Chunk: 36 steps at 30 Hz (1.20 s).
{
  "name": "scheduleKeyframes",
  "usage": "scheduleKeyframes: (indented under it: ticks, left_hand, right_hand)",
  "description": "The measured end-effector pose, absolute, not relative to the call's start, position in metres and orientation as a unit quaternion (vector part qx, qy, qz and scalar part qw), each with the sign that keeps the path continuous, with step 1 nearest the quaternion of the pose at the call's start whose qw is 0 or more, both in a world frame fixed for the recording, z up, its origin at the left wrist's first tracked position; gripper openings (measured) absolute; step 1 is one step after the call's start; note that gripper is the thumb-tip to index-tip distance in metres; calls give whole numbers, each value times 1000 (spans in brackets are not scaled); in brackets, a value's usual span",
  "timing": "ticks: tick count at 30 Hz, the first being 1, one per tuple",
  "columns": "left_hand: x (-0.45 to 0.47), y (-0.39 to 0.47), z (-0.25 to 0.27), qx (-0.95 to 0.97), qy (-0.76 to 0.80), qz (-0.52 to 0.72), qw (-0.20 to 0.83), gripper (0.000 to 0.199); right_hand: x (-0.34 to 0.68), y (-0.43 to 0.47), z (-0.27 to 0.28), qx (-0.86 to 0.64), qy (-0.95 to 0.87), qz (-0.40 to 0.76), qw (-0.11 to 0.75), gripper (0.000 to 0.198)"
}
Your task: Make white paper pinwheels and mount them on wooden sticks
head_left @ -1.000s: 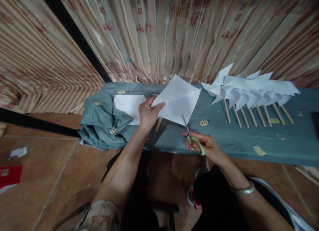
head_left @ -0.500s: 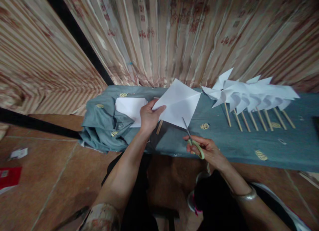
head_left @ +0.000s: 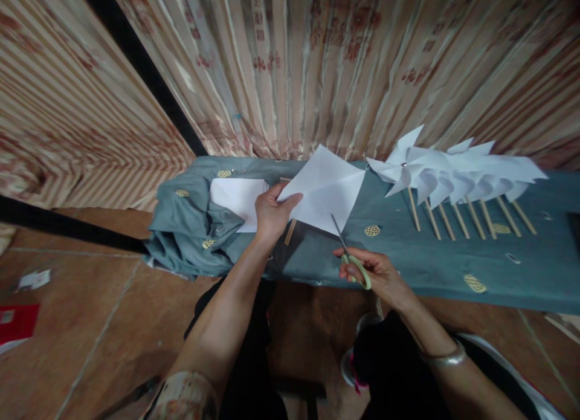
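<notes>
My left hand (head_left: 272,211) pinches a square sheet of white paper (head_left: 324,187) by its left corner, thumb on top. The sheet is held above the cloth and has a faint crease across it. My right hand (head_left: 374,272) grips green-handled scissors (head_left: 357,272), with fingers in the loops. One scissor blade lies over the paper near its bottom corner; the other blade is not visible. Left of my left hand sits a stack of white paper (head_left: 238,196), partly covered by a fold of cloth. Wooden sticks (head_left: 290,232) lie partly hidden under the held sheet.
Several white paper pinwheels (head_left: 453,169) on wooden sticks lie in a row to the right on the grey-blue cloth (head_left: 430,263) covering the narrow table. Behind it hangs a patterned curtain (head_left: 290,63). A dark pole (head_left: 140,63) slants down at the left. A red packet (head_left: 18,323) is on the floor.
Almost nothing differs. Both hands, the sheet and the scissors keep their positions, with only a very slight shift of the whole view.
</notes>
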<state>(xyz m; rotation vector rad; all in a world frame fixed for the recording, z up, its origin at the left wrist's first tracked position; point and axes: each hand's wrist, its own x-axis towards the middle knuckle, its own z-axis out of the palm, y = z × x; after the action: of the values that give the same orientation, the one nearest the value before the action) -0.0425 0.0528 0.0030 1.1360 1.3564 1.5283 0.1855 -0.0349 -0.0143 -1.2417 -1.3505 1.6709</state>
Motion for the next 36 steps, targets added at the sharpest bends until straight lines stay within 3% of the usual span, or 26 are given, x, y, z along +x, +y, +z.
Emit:
scheduleKeyframes:
  ticks: [30, 36]
  left_hand:
    - [-30, 46, 3, 452, 531, 578, 425, 28]
    - [-26, 45, -6, 464, 530, 556, 441, 33]
  right_hand:
    - [185, -32, -11, -489, -502, 636, 322, 58]
    - [186, -31, -9, -488, -524, 626, 310, 50]
